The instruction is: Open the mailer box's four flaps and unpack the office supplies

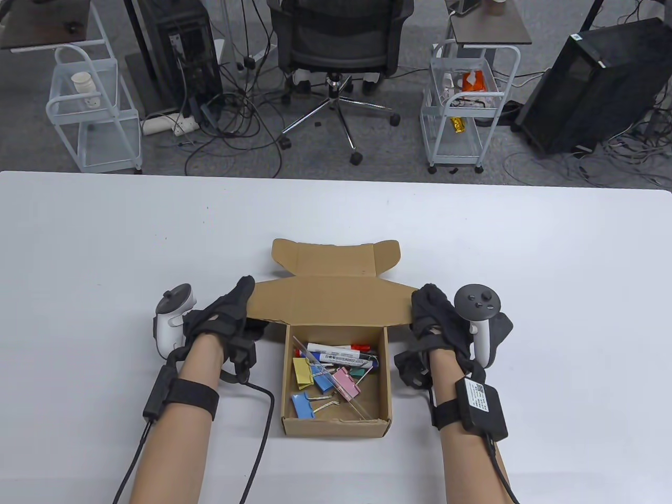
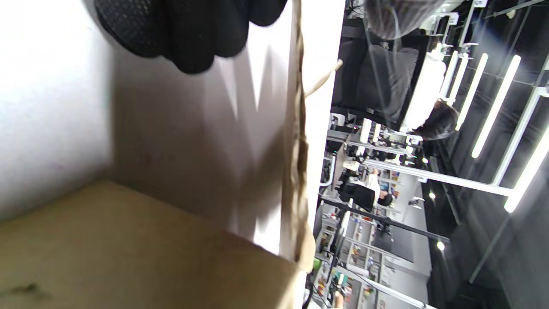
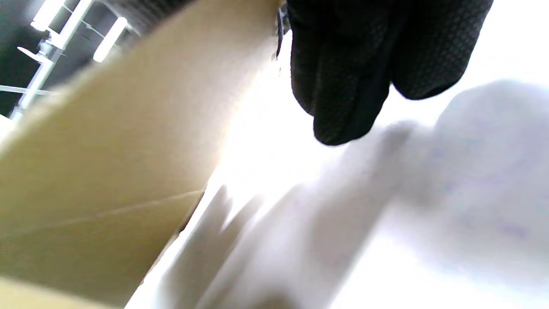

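A brown mailer box [image 1: 336,421] stands open on the white table [image 1: 105,252], near the front middle. Its lid [image 1: 331,300] is folded back and its tuck flap [image 1: 336,258] with two ears lies flat beyond. Inside lie markers [image 1: 341,349], coloured binder clips [image 1: 346,381] and a clear ruler [image 1: 362,408]. My left hand [image 1: 231,315] holds the lid's left end. My right hand [image 1: 433,315] holds its right end. In the left wrist view my fingers [image 2: 188,34] sit beside the cardboard [image 2: 128,249]. In the right wrist view my fingers [image 3: 343,77] sit beside the cardboard [image 3: 107,150].
Beyond the table's far edge stand an office chair [image 1: 341,47], two white wire carts [image 1: 94,115] [image 1: 467,105] and computer towers [image 1: 593,84]. Glove cables trail off both forearms toward the table's front edge.
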